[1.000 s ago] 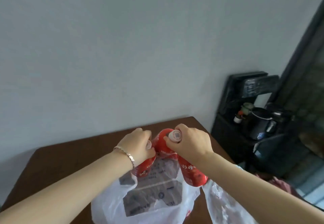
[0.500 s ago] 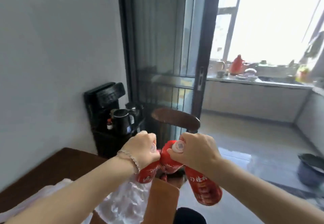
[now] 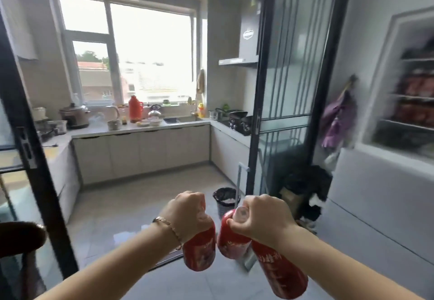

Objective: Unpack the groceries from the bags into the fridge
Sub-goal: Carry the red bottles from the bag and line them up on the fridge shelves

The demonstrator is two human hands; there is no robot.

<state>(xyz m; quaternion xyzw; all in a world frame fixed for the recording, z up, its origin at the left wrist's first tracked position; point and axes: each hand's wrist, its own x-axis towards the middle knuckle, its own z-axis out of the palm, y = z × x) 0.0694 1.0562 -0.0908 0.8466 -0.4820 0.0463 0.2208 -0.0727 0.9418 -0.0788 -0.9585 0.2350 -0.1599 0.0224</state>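
Observation:
My left hand (image 3: 185, 215) is shut around the top of one red bottle (image 3: 199, 250) that hangs below it. My right hand (image 3: 263, 220) grips two red bottles by their necks: one (image 3: 231, 241) with a pale cap showing between my fingers, the other (image 3: 280, 271) slanting down to the right. Both hands are held out in front of me, close together at waist height. At the far right stands the white fridge (image 3: 380, 201), its upper compartment open, with blurred red and dark items on the shelves (image 3: 413, 102).
A black-framed glass sliding door (image 3: 281, 88) stands ahead on the right, another door frame (image 3: 28, 140) on the left. Beyond is a kitchen with counters (image 3: 141, 130), a black waste bin (image 3: 225, 200), dark bags (image 3: 303, 191) on the floor by the fridge, and a chair (image 3: 21, 238) at lower left.
My view has swung right, away from the table and the plastic bags, past the black stand to the kitchen doorway and the fridge. Both hands still carry the red bottles.

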